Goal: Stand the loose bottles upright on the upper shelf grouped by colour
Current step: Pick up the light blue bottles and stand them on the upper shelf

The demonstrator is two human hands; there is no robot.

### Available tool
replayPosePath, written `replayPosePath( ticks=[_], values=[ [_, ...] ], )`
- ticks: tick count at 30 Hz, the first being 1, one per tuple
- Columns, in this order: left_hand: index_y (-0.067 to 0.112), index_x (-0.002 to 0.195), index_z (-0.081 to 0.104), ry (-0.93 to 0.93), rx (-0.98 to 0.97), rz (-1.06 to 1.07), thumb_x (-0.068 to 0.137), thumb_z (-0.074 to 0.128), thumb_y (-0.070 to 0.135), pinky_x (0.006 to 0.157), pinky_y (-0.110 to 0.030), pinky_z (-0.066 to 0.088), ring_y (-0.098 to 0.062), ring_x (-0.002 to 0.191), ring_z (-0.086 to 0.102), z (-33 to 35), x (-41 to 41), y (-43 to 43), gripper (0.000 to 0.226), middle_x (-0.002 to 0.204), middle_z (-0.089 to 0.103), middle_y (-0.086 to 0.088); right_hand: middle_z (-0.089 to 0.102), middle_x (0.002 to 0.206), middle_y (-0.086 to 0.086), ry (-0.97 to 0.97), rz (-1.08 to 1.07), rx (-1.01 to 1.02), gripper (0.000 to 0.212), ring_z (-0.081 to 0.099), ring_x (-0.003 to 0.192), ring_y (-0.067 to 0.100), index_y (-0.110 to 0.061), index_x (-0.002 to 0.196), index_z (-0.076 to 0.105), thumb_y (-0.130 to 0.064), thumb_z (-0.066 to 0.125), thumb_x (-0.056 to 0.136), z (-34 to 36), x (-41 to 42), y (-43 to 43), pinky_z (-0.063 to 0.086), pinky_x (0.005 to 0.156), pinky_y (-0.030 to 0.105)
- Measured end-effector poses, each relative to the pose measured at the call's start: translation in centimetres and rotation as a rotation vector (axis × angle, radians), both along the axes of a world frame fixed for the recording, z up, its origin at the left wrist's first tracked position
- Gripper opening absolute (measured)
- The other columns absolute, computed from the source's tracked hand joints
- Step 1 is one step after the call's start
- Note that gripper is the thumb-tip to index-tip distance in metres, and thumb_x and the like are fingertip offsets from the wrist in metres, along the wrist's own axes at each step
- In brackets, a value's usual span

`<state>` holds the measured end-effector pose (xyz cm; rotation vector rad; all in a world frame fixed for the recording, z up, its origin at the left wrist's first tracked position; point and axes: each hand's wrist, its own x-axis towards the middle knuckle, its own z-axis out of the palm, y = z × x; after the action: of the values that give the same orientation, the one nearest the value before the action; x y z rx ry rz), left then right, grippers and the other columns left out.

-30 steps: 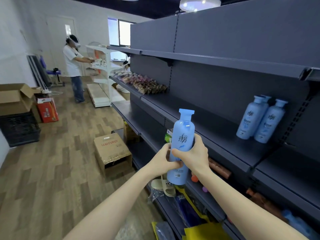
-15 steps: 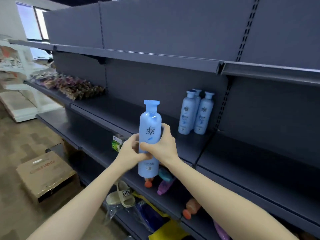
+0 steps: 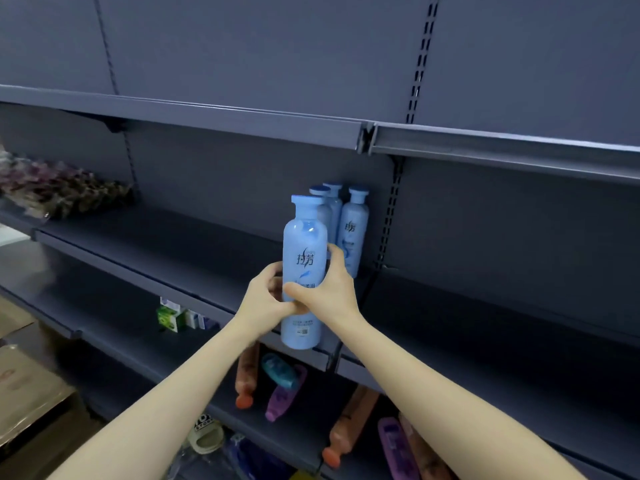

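In the middle of the frame both hands hold one light blue bottle (image 3: 304, 265) upright, with the cap on top. The left hand (image 3: 266, 299) grasps its left side. The right hand (image 3: 329, 289) wraps the right side, with the thumb across the label. Both grips are at mid-body, so the cap stands above the hands and the base hangs below them, in front of the edge of the upper shelf (image 3: 173, 244). I think it is held upright so it can join the standing blue bottles (image 3: 355, 230) just behind it and keep one colour together.

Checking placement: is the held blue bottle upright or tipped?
Upright. The blue bottle has its cap up, base down; the left hand and right hand grip its middle.
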<state>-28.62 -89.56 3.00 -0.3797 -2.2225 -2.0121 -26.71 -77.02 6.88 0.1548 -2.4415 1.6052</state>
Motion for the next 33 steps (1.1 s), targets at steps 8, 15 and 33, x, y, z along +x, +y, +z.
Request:
replayPosePath(
  ticks=[8, 15, 33],
  values=[
    [0.022, 0.103, 0.056, -0.002, -0.008, -0.066, 0.052, 0.078, 0.008, 0.066, -0.017, 0.052, -0.004, 0.082, 0.068, -0.4, -3.3, 2.5, 0.057, 0.095, 0.07, 0.006, 0.062, 0.102, -0.006, -0.009, -0.099, -0.013, 0.069, 0.063, 0.096, 0.017, -0.024, 0.12, 0.038, -0.015, 0.076, 0.064, -0.7, -3.2, 1.9, 0.055, 0.083, 0.041],
    [0.03, 0.099, 0.055, 0.005, -0.022, -0.144, 0.051, 0.077, 0.01, 0.066, -0.015, 0.051, 0.0, 0.082, 0.066, -0.8, -6.2, 3.2, 0.056, 0.095, 0.067, 0.011, 0.057, 0.098, -0.006, -0.018, -0.198, -0.028, 0.068, 0.061, 0.098, 0.017, -0.016, 0.125, 0.04, -0.011, 0.077, 0.068, -1.3, -5.2, 2.3, 0.053, 0.079, 0.033],
    [0.019, 0.118, 0.049, -0.015, -0.08, -0.337, 0.065, 0.082, 0.002, 0.079, -0.02, 0.051, -0.005, 0.096, 0.062, -3.4, -13.8, 4.8, 0.065, 0.105, 0.063, 0.008, 0.06, 0.114, -0.006, 0.044, -0.47, -0.05, 0.076, 0.059, 0.107, 0.013, -0.022, 0.134, 0.044, -0.007, 0.078, 0.068, -4.2, -9.7, 2.3, 0.052, 0.09, 0.034]
  ],
)
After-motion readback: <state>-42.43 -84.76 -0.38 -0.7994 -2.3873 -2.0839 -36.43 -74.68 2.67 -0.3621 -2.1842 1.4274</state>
